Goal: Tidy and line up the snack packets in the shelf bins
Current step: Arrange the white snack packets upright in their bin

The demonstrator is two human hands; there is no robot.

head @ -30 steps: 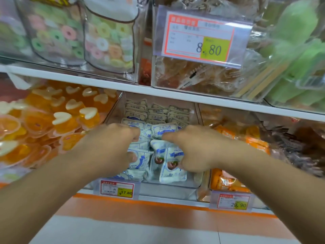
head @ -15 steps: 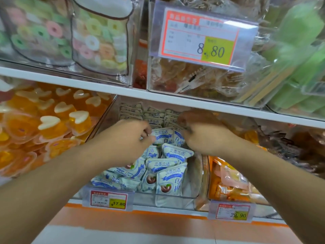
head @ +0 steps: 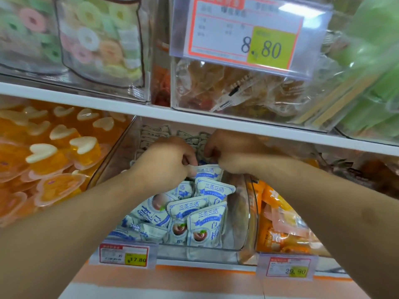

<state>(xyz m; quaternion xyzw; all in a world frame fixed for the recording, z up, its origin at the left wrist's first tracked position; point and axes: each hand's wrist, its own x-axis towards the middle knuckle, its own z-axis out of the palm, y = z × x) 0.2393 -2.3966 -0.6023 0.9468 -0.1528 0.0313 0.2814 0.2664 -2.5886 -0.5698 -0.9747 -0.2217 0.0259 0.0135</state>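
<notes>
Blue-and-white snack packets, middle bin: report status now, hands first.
Left hand and right hand both pinching one blue-and-white packet mid-bin. Front packets jumbled, back rows lined. Upper shelf edge close above hands.

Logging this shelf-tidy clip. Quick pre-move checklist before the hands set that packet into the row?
1. Left hand has a hold on the blue-and-white packet: ok, fingers pinch its top left edge.
2. Right hand has a hold on the same packet: ok, fingers curl at its top right corner.
3. Packet is upright: ok, print reads level.
4. Front packets lined up: not ok, several lie tilted and overlapping.
5. Back rows behind the hands are straight: cannot tell, mostly hidden.
6. Clear bin sits square behind the 17.80 price tag: ok.
</notes>
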